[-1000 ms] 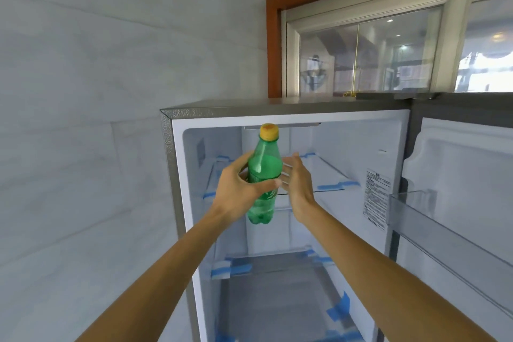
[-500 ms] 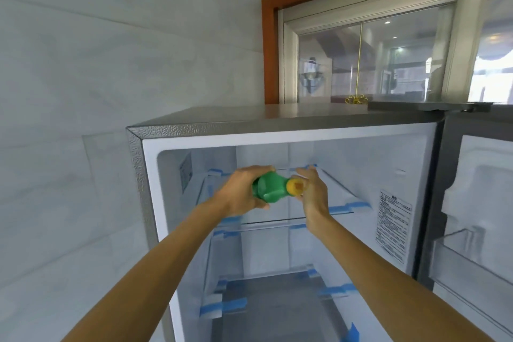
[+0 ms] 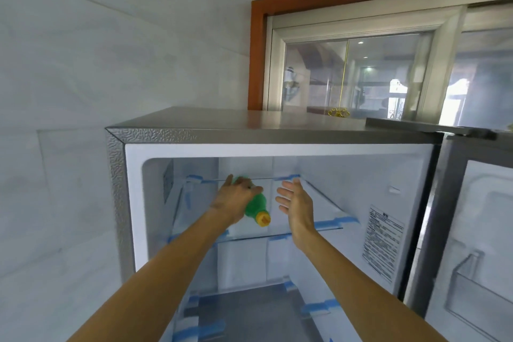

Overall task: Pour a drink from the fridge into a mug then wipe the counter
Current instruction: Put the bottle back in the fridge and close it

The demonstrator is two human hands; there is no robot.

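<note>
A green plastic bottle (image 3: 256,204) with a yellow cap lies on its side on the fridge's upper glass shelf (image 3: 313,226), cap pointing toward me. My left hand (image 3: 236,198) is wrapped over the bottle's body and hides most of it. Just right of the bottle, my right hand (image 3: 295,203) is flat with fingers apart, and it touches nothing. Both hands are inside the open silver fridge (image 3: 177,133).
The fridge door (image 3: 477,230) stands open at the right with a bin in it. A lower shelf with blue tape strips (image 3: 316,307) lies under my arms. A tiled wall (image 3: 69,91) is on the left, a window (image 3: 355,75) behind the fridge.
The bottle went from upright in front of the fridge to lying on the upper shelf. My right hand let go of the cap end and opened.
</note>
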